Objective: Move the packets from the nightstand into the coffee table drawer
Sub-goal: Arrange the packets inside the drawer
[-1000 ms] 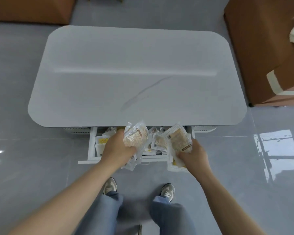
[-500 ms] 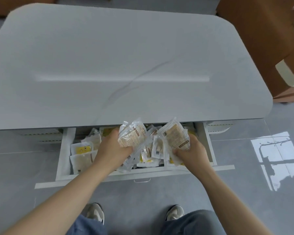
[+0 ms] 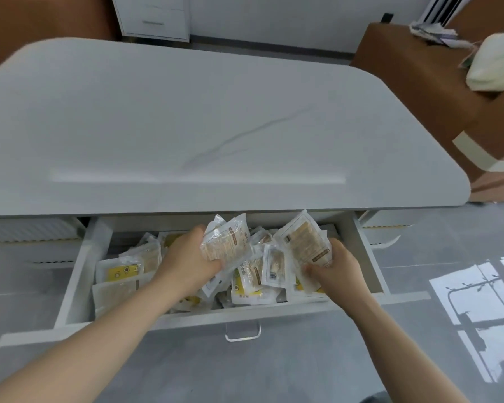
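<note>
Glossy clear plastic packets, a matt marble-look tabletop, a metal handle.

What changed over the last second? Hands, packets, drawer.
Both hands carried their loads from the front edge of the open white drawer further in, above the pile of packets. The left hand keeps its grip on a bundle of clear beige-filled packets, the right hand on a second clear packet bundle. Nothing was let go. The drawer stays open and the pile is unchanged.

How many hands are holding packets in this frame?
2. The left hand grips a packet bundle above the drawer's middle; the right hand grips a tan packet near its right end. More packets may hide behind each.
</note>
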The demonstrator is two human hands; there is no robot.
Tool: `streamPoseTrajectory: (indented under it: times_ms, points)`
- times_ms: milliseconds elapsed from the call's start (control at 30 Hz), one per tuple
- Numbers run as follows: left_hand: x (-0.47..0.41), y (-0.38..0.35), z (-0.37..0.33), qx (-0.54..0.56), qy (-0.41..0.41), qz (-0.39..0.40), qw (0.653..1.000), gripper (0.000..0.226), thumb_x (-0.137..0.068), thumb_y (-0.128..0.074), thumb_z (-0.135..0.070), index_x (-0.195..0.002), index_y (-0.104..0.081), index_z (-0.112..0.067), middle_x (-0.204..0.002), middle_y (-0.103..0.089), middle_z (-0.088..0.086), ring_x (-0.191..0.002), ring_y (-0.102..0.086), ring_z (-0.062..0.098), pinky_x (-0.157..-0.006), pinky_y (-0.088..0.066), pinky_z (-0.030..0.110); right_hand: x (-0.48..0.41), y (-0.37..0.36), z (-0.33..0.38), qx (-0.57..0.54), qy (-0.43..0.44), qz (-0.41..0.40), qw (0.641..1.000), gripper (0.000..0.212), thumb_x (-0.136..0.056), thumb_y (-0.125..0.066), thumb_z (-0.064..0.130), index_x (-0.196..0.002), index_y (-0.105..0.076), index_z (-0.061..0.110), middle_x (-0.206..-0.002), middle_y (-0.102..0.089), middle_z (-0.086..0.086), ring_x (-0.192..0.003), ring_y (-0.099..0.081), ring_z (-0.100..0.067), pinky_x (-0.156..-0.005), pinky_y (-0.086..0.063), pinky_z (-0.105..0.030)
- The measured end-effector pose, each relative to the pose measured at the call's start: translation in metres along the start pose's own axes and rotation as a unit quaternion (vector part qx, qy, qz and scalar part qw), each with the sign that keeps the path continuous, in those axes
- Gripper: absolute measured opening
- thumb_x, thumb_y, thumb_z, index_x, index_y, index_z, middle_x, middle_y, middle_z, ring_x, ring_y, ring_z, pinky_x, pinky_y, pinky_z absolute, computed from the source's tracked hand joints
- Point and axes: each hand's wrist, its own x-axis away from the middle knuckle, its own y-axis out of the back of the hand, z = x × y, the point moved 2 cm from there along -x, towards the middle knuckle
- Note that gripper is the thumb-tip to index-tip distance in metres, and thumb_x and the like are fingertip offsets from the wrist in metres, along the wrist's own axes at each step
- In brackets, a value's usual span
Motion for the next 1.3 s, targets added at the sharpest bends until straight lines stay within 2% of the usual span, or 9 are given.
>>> streamPoseTrajectory:
  times_ms: [200, 367, 467, 567, 700, 800, 900, 1100, 1300]
  points:
    - [0.024, 0.009, -0.009, -0.025, -0.028, -0.025, 0.999, 0.031, -0.078, -0.071, -0.025, -0.098, -0.049, -0.019, -0.089, -0.058, -0.001, -0.073, -0.058, 0.014, -0.061, -0.050, 0.033, 0.024, 0.004, 0.009, 0.013, 0.057, -0.020, 0.998, 0.022, -0.079, -0.061, 0.008, -0.096, -0.051, 0.016, -0.086, -0.060, 0.000, -0.073, -0.057, -0.013, -0.051, -0.046, -0.022]
    - [0.032, 0.008, -0.010, -0.030, -0.043, -0.038, 0.998, 0.036, -0.077, -0.072, -0.026, -0.105, -0.051, -0.017, -0.092, -0.059, -0.001, -0.077, -0.059, 0.015, -0.066, -0.054, 0.037, 0.028, 0.003, 0.013, -0.002, 0.066, -0.026, 0.997, 0.021, -0.080, -0.061, 0.009, -0.097, -0.050, 0.018, -0.084, -0.058, 0.004, -0.071, -0.054, -0.008, -0.053, -0.045, -0.022]
    - [0.029, 0.004, -0.005, -0.022, -0.039, -0.032, 0.998, 0.037, -0.079, -0.072, -0.022, -0.108, -0.049, -0.017, -0.093, -0.059, -0.002, -0.073, -0.058, 0.011, -0.053, -0.049, 0.027, 0.014, -0.006, 0.007, 0.009, 0.024, -0.003, 1.000, 0.047, -0.079, -0.064, 0.012, -0.123, -0.048, 0.012, -0.113, -0.061, -0.005, -0.091, -0.059, -0.018, -0.053, -0.042, -0.021]
    - [0.021, -0.001, 0.004, -0.031, -0.023, -0.033, 0.999, 0.046, -0.079, -0.072, -0.022, -0.115, -0.046, -0.013, -0.097, -0.056, 0.002, -0.073, -0.056, 0.012, -0.049, -0.039, 0.023, -0.002, -0.015, -0.001, 0.035, 0.009, 0.017, 0.999, 0.068, -0.077, -0.070, 0.012, -0.138, -0.039, 0.012, -0.127, -0.056, -0.007, -0.100, -0.058, -0.020, -0.061, -0.050, -0.024]
    - [0.009, -0.009, 0.011, -0.046, -0.029, -0.017, 0.998, 0.055, -0.078, -0.073, -0.024, -0.120, -0.040, -0.013, -0.101, -0.055, 0.005, -0.075, -0.056, 0.016, -0.050, -0.042, 0.026, -0.017, -0.025, -0.007, 0.056, 0.002, 0.012, 0.998, 0.056, -0.073, -0.077, 0.018, -0.121, -0.049, 0.013, -0.111, -0.061, -0.005, -0.097, -0.059, -0.022, -0.084, -0.054, -0.041]
    - [0.002, -0.009, 0.012, -0.061, -0.045, 0.010, 0.997, 0.077, -0.077, -0.075, -0.036, -0.136, -0.029, -0.018, -0.128, -0.053, 0.010, -0.099, -0.058, 0.023, -0.070, -0.050, 0.029, -0.015, -0.030, -0.010, 0.086, 0.025, 0.019, 0.996, 0.077, -0.075, -0.077, 0.029, -0.137, -0.035, 0.011, -0.129, -0.053, -0.007, -0.114, -0.052, -0.025, -0.090, -0.048, -0.036]
    - [0.008, -0.004, 0.010, -0.107, -0.066, 0.010, 0.992, 0.098, -0.077, -0.069, -0.053, -0.150, -0.014, -0.019, -0.154, -0.027, 0.006, -0.136, -0.035, 0.025, -0.105, -0.037, 0.037, 0.000, -0.029, -0.013, 0.156, 0.102, -0.006, 0.983, 0.100, -0.079, -0.072, 0.043, -0.151, -0.008, 0.014, -0.153, -0.027, -0.006, -0.140, -0.026, -0.023, -0.109, -0.030, -0.035]
    - [0.047, 0.000, 0.002, -0.177, -0.175, 0.028, 0.968, 0.101, -0.070, -0.071, -0.062, -0.149, -0.022, -0.022, -0.154, -0.023, -0.006, -0.140, -0.025, 0.014, -0.113, -0.023, 0.028, 0.038, -0.021, -0.020, 0.201, 0.231, 0.040, 0.951, 0.088, -0.074, -0.072, 0.052, -0.146, -0.029, 0.029, -0.149, -0.031, 0.011, -0.136, -0.029, -0.010, -0.107, -0.026, -0.023]
    - [0.048, -0.010, 0.021, -0.291, -0.182, 0.032, 0.939, 0.125, -0.058, -0.068, -0.075, -0.152, -0.004, -0.023, -0.160, 0.002, -0.002, -0.147, 0.002, 0.021, -0.121, -0.005, 0.036, 0.049, -0.028, -0.026, 0.316, 0.315, 0.019, 0.895, 0.047, -0.083, -0.065, 0.048, -0.125, -0.055, 0.030, -0.127, -0.053, 0.014, -0.118, -0.045, -0.009, -0.090, -0.040, -0.022]
